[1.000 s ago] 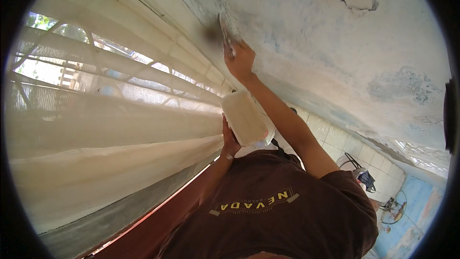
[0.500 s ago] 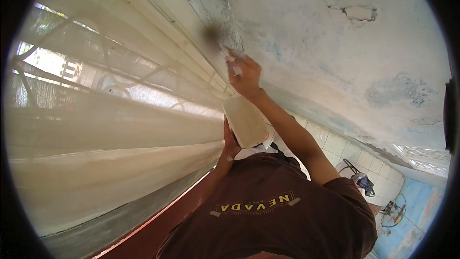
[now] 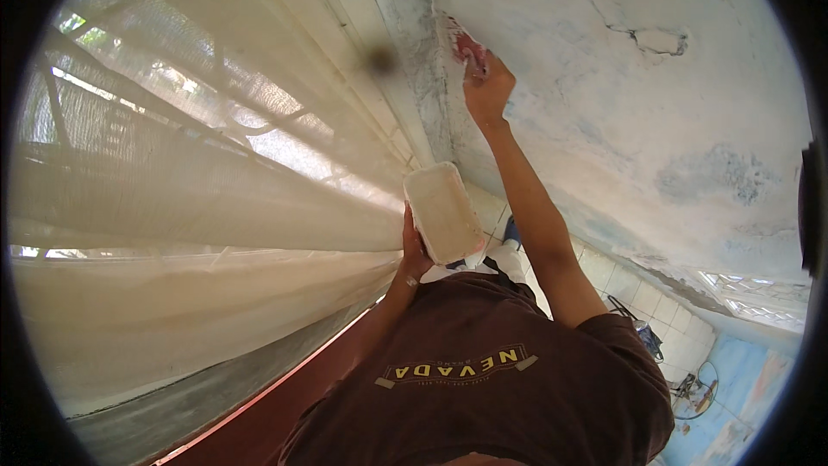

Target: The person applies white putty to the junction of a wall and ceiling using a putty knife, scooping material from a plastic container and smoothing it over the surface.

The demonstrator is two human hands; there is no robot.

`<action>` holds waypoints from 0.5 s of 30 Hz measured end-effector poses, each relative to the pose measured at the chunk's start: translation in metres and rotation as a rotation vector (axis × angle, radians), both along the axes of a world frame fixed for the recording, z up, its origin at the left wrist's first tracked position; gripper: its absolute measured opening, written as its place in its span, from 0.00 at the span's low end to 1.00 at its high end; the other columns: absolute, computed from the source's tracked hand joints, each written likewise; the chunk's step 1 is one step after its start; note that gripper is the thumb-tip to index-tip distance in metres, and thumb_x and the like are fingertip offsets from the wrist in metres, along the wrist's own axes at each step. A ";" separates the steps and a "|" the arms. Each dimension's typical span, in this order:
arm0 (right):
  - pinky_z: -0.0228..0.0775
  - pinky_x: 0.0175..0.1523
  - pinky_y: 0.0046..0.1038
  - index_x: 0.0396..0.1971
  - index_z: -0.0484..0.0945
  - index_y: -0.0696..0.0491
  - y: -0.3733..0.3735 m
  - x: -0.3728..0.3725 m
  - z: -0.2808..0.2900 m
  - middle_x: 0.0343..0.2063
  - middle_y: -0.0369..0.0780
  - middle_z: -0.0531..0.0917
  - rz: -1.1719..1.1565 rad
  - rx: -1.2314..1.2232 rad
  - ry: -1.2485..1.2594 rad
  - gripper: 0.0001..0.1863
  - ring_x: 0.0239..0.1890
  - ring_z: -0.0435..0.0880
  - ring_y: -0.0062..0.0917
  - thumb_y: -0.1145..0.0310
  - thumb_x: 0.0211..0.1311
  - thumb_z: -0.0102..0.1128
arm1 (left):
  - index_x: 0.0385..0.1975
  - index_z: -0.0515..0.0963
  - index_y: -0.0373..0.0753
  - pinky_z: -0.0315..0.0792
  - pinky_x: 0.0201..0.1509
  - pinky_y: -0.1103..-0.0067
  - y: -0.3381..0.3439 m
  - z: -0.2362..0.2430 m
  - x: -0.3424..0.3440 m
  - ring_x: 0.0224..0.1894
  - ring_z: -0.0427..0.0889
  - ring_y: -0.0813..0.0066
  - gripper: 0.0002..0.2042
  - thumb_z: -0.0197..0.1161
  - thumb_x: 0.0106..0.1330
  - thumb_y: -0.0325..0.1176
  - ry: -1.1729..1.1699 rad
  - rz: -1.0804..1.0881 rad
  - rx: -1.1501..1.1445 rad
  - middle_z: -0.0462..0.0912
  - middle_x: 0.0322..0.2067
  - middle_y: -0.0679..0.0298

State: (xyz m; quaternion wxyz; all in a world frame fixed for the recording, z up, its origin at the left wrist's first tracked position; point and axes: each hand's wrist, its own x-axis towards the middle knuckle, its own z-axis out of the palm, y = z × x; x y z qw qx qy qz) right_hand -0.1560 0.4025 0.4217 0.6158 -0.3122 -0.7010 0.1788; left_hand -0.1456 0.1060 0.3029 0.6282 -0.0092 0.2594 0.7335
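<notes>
My right hand (image 3: 488, 91) is closed round a flat red scraper (image 3: 462, 41) streaked with white paste. The scraper's blade lies against the wall (image 3: 578, 112), beside the rough grey strip at its corner. Lower down, my left hand (image 3: 413, 246) grips the side of a shallow, pale rectangular tub (image 3: 443, 211) in front of my chest. The tub is off-white and smeared; how much paste it holds is hard to make out. White smudges mark my left wrist.
Sheer cream curtains (image 3: 207, 198) hang over a window with bars on the left. The wall has a cracked patch (image 3: 660, 41) and a bluish worn area (image 3: 720, 173). White floor tiles (image 3: 634, 280) and a wire-guarded fan (image 3: 694, 390) show at lower right.
My right hand has moved up and to the right with the scraper, from the corner edge onto the wall. My left hand and the tub have barely shifted. The view has tilted slightly.
</notes>
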 end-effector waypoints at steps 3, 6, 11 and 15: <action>0.64 0.26 0.32 0.30 0.82 0.60 -0.019 0.023 0.007 0.19 0.46 0.77 -0.061 0.024 0.068 0.04 0.18 0.73 0.37 0.76 0.61 0.67 | 0.75 0.61 0.46 0.71 0.70 0.56 -0.005 0.009 -0.003 0.66 0.76 0.58 0.36 0.39 0.77 0.66 0.025 0.018 0.001 0.73 0.68 0.58; 0.66 0.26 0.29 0.31 0.82 0.59 -0.028 0.044 -0.002 0.21 0.43 0.80 -0.178 0.033 0.228 0.02 0.18 0.74 0.31 0.78 0.62 0.66 | 0.74 0.62 0.45 0.72 0.70 0.57 -0.005 0.007 -0.004 0.66 0.76 0.58 0.36 0.39 0.77 0.66 0.053 0.047 -0.029 0.73 0.67 0.58; 0.69 0.29 0.28 0.33 0.83 0.59 -0.019 0.019 0.002 0.24 0.44 0.84 -0.111 0.054 0.065 0.02 0.21 0.79 0.30 0.77 0.63 0.67 | 0.74 0.62 0.45 0.72 0.70 0.59 -0.003 0.001 -0.010 0.66 0.76 0.59 0.36 0.39 0.77 0.66 0.060 0.040 -0.050 0.74 0.67 0.58; 0.71 0.30 0.31 0.34 0.84 0.59 0.008 -0.002 -0.002 0.24 0.47 0.83 0.019 0.029 -0.084 0.04 0.22 0.80 0.35 0.74 0.62 0.68 | 0.74 0.63 0.45 0.72 0.69 0.58 0.004 0.012 -0.005 0.66 0.77 0.59 0.36 0.39 0.77 0.66 0.011 -0.041 0.051 0.74 0.67 0.58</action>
